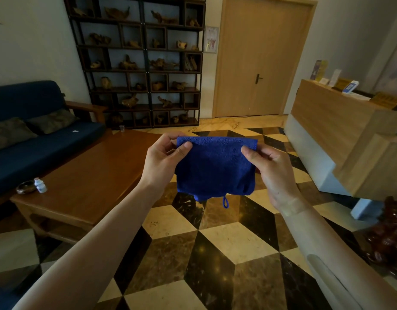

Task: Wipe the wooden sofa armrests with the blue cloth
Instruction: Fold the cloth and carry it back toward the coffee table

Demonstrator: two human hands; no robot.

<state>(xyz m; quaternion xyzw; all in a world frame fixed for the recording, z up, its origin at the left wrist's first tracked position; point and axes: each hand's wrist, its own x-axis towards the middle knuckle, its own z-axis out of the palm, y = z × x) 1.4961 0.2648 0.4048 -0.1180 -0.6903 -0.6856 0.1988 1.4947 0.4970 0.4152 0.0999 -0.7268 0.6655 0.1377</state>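
A folded blue cloth (215, 166) hangs in the air in front of me, above the checkered floor, with a small loop dangling from its lower edge. My left hand (164, 156) pinches its top left corner and my right hand (270, 165) pinches its top right corner. The dark blue sofa (32, 151) stands at the left. Its wooden armrest (87, 107) shows at the sofa's far end, well away from both hands.
A low wooden coffee table (88, 177) stands between me and the sofa, with a small white bottle (40, 185), a dark dish (25, 187) and a clear cup (122, 128) on it. A reception counter (345, 139) is at the right, a dark shelf unit (141, 63) and a door (260, 61) behind.
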